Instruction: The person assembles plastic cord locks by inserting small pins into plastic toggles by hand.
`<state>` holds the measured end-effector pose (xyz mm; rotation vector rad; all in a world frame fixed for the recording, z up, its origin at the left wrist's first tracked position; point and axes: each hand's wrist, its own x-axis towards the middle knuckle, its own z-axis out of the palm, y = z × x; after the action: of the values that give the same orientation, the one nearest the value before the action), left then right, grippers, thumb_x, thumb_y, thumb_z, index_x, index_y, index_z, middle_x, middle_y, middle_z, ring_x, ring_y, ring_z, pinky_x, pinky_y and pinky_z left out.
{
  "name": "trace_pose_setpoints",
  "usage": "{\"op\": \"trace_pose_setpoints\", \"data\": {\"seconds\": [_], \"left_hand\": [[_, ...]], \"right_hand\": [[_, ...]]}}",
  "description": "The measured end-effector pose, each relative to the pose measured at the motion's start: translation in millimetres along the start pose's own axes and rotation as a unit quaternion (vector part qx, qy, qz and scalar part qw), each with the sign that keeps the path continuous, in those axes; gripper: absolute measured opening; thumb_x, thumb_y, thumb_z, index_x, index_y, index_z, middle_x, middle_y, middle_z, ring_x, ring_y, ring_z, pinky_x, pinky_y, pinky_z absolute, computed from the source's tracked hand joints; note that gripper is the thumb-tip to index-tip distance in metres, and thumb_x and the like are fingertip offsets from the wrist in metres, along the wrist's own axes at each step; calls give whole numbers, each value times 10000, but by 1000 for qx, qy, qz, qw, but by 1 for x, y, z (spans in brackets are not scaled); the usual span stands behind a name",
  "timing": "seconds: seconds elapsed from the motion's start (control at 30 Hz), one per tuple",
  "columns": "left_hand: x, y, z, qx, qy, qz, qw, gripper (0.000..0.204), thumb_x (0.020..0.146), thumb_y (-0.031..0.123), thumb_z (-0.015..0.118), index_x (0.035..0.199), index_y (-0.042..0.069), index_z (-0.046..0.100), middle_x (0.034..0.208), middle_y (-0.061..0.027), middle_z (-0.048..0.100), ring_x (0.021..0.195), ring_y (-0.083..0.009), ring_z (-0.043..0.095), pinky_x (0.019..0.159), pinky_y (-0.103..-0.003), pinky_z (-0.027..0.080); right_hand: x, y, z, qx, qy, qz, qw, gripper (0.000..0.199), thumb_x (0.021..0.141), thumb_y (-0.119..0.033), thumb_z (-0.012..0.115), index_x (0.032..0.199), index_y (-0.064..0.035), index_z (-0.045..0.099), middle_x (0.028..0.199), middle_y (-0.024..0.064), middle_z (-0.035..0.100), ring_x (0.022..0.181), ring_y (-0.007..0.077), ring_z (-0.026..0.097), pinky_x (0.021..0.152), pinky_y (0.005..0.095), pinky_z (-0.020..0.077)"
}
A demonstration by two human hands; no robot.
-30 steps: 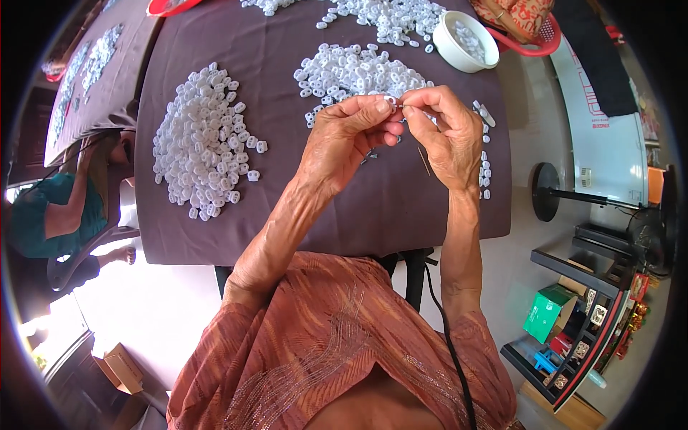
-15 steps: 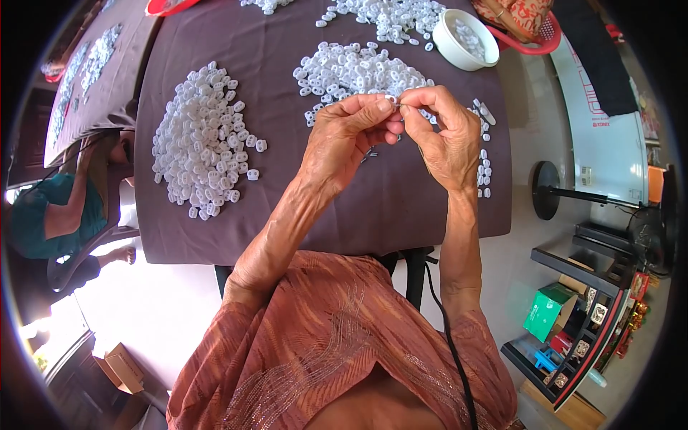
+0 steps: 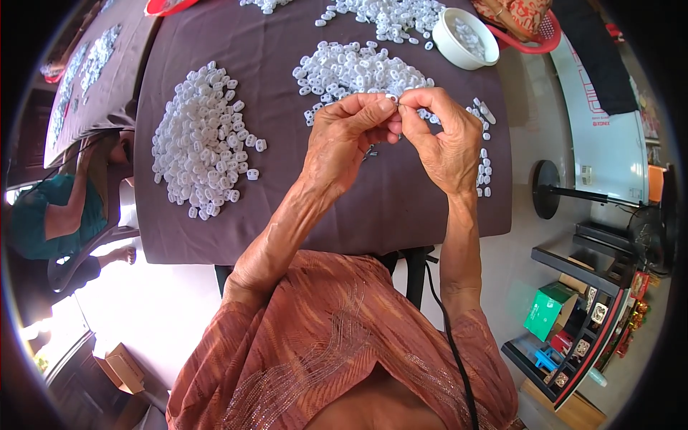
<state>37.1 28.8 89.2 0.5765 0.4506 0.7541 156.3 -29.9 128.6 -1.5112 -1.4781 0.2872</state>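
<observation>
Over the dark tablecloth, my left hand point(image 3: 342, 136) pinches a small white plastic piece point(image 3: 390, 97) between thumb and forefinger. My right hand point(image 3: 446, 136) meets it there, thumb and forefinger pressed together at the piece's edge. Whatever lies between the right fingertips is too small to make out. Just beyond both hands spreads a heap of similar white pieces with dark holes point(image 3: 358, 68). Some little metal bits point(image 3: 370, 153) lie on the cloth beside my left hand, partly hidden by it. To the left sits another large heap of white pieces point(image 3: 201, 140).
Loose white pieces point(image 3: 484, 172) trail along the table's right side. At the far right stand a white tub point(image 3: 464, 39) and a red basket point(image 3: 550, 34). A black cable point(image 3: 448, 326) hangs by my right arm. A person in teal point(image 3: 68, 208) sits at the left table.
My right hand has shifted and turned very slightly at the fingertips. The left hand keeps its pinch on the white piece, and the heaps look the same.
</observation>
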Motion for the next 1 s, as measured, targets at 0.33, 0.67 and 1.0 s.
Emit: {"op": "trace_pose_setpoints", "data": {"seconds": [0.33, 0.67, 1.0], "left_hand": [[1, -4, -10, 21, 31, -9, 999, 135, 810, 114, 596, 834, -18, 611, 742, -75, 607, 656, -132, 571, 622, -259, 477], [3, 2, -30, 83, 34, -45, 995, 149, 810, 104, 592, 874, -30, 604, 746, -85, 611, 654, -148, 586, 600, -265, 496], [3, 2, -39, 87, 26, -66, 994, 172, 813, 119, 591, 891, -34, 603, 752, -91, 614, 661, -151, 593, 596, -269, 497]], "right_hand": [[0, 13, 10, -19, -22, -16, 999, 70, 737, -29, 609, 796, -33, 571, 728, 59, 619, 656, 167, 616, 580, 268, 471], [-6, 30, 23, -24, -42, -42, 998, 97, 733, -2, 603, 811, -32, 553, 718, 71, 604, 636, 179, 610, 566, 272, 477], [-8, 30, 23, -27, -64, -47, 996, 114, 723, 7, 604, 817, -27, 550, 720, 77, 602, 637, 190, 609, 562, 276, 477]]}}
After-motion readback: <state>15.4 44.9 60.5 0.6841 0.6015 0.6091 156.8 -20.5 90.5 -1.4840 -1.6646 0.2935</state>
